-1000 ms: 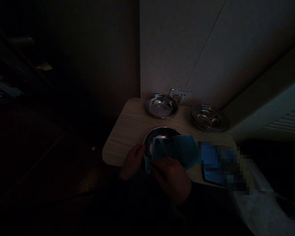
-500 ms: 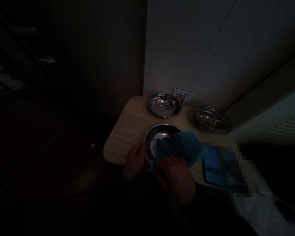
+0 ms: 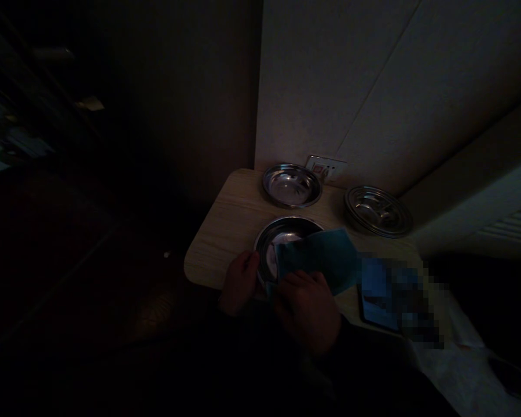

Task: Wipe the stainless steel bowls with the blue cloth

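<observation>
The scene is very dark. A steel bowl [image 3: 282, 234] sits at the near edge of a small light wooden table [image 3: 226, 226]. My left hand [image 3: 239, 282] grips the bowl's left rim with curled fingers. My right hand [image 3: 308, 307] is closed on a blue cloth [image 3: 319, 260] that lies over the right part of the bowl and hides it.
Another steel bowl [image 3: 292, 185] stands at the back of the table by a wall socket [image 3: 325, 168]. A stack of steel plates [image 3: 377, 211] sits at the back right. A blurred blue patch [image 3: 395, 295] lies to the right. White fabric [image 3: 460, 359] fills the lower right.
My right hand with the blue cloth has shifted slightly over the bowl. My left hand stays on the rim. The camera has drifted a little.
</observation>
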Motion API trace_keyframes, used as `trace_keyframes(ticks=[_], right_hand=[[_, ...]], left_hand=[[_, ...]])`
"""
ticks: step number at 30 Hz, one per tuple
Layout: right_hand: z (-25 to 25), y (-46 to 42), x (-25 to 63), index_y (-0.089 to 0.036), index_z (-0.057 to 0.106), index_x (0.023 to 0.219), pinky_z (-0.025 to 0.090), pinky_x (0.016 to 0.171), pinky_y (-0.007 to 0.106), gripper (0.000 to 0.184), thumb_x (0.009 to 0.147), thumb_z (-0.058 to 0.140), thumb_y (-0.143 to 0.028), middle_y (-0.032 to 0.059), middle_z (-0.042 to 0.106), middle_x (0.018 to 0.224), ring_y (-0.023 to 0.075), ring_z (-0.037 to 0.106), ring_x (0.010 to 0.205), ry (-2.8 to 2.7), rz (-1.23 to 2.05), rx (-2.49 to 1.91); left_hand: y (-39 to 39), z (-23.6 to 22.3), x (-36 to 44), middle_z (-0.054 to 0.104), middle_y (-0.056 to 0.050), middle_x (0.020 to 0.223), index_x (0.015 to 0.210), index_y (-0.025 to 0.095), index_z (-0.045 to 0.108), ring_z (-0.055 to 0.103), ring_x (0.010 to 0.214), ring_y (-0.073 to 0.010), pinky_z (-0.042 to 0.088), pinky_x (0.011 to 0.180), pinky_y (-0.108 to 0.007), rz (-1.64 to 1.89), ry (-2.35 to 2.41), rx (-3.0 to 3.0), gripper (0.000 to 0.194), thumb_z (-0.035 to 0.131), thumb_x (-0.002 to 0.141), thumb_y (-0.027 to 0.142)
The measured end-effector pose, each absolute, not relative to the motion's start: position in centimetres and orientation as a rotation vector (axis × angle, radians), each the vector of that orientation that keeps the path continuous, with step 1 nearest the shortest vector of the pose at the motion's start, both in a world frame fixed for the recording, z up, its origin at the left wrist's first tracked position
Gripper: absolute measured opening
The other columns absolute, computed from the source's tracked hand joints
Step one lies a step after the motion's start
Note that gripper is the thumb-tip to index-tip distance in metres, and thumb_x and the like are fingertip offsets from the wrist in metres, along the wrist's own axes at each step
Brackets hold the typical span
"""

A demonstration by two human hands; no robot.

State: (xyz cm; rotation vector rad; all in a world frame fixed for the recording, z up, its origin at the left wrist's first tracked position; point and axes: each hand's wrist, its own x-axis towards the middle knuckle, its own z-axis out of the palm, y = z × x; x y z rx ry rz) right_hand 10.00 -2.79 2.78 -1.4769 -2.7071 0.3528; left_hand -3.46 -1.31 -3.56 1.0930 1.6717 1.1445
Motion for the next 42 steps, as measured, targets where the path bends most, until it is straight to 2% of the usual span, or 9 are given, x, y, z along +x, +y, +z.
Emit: trace_keyframes(ticks=[5, 11, 15, 21, 29, 37, 42], right_hand=[[2.5, -1.6, 7.5, -0.019, 0.059, 0.077, 0.024, 0.068, 0.033, 0.015, 0.082, 0.047, -0.024, 0.0027, 0.064, 0.085, 0.0178, 0.052, 0.084, -2.658, 0.359, -1.458], [3.8, -3.0, 11.3, -0.019, 0.059, 0.074, 0.023, 0.067, 0.034, 0.013, 0.081, 0.049, -0.022, 0.0019, 0.063, 0.08, 0.0179, 0.051, 0.081, -2.869, 0.293, -1.38], [3.9, -3.3, 11.2, -0.018, 0.06, 0.073, 0.024, 0.068, 0.035, 0.017, 0.083, 0.047, -0.02, 0.0034, 0.063, 0.081, 0.0184, 0.051, 0.082, -2.918, 0.248, -1.364], [3.1, -2.0, 7.5, -0.019, 0.06, 0.078, 0.025, 0.069, 0.034, 0.019, 0.085, 0.043, -0.023, 0.0034, 0.064, 0.085, 0.0181, 0.052, 0.085, -2.76, 0.307, -1.401], [4.3, -2.9, 12.7, -0.019, 0.06, 0.075, 0.023, 0.068, 0.034, 0.016, 0.083, 0.046, -0.02, 0.003, 0.064, 0.082, 0.0172, 0.051, 0.082, -2.952, 0.284, -1.341], [3.4, -1.5, 8.2, -0.018, 0.061, 0.079, 0.027, 0.07, 0.033, 0.021, 0.086, 0.042, -0.022, 0.0042, 0.065, 0.087, 0.0172, 0.052, 0.085, -2.813, 0.357, -1.343], [3.6, -1.8, 11.2, -0.018, 0.061, 0.074, 0.027, 0.069, 0.032, 0.02, 0.084, 0.044, -0.021, 0.003, 0.065, 0.079, 0.0171, 0.054, 0.081, -2.955, 0.428, -1.238]], left_hand=[[-1.2, -3.5, -3.9, 0.051, 0.002, 0.057, 0.06, 0.016, 0.052, 0.047, 0.059, -0.0125, 0.035, 0.056, -0.024, 1.155, 1.716, 1.102, 0.026, 0.045, 0.076, 0.036], [-1.5, -3.3, -3.5, 0.05, 0.003, 0.057, 0.064, 0.016, 0.052, 0.047, 0.057, -0.0114, 0.035, 0.052, -0.022, 1.171, 1.691, 1.033, 0.032, 0.041, 0.078, 0.042], [-1.4, -3.4, -3.3, 0.049, 0.004, 0.057, 0.063, 0.017, 0.05, 0.045, 0.055, -0.0105, 0.035, 0.05, -0.021, 1.204, 1.681, 1.006, 0.03, 0.041, 0.078, 0.041], [-1.3, -3.1, -3.7, 0.049, 0.003, 0.054, 0.058, 0.017, 0.05, 0.044, 0.055, -0.011, 0.033, 0.052, -0.022, 1.183, 1.723, 1.06, 0.025, 0.047, 0.074, 0.035], [-1.5, -3.6, -3.1, 0.05, 0.003, 0.058, 0.063, 0.017, 0.05, 0.045, 0.056, -0.0105, 0.035, 0.051, -0.021, 1.209, 1.683, 1.015, 0.032, 0.041, 0.079, 0.043], [-1.5, -3.2, -3.6, 0.048, 0.003, 0.054, 0.057, 0.017, 0.048, 0.043, 0.055, -0.0111, 0.033, 0.052, -0.023, 1.191, 1.763, 1.076, 0.028, 0.046, 0.076, 0.037], [-1.9, -3.2, -3.2, 0.047, 0.004, 0.054, 0.06, 0.018, 0.048, 0.043, 0.053, -0.0106, 0.033, 0.05, -0.022, 1.189, 1.729, 1.053, 0.032, 0.042, 0.079, 0.043]])
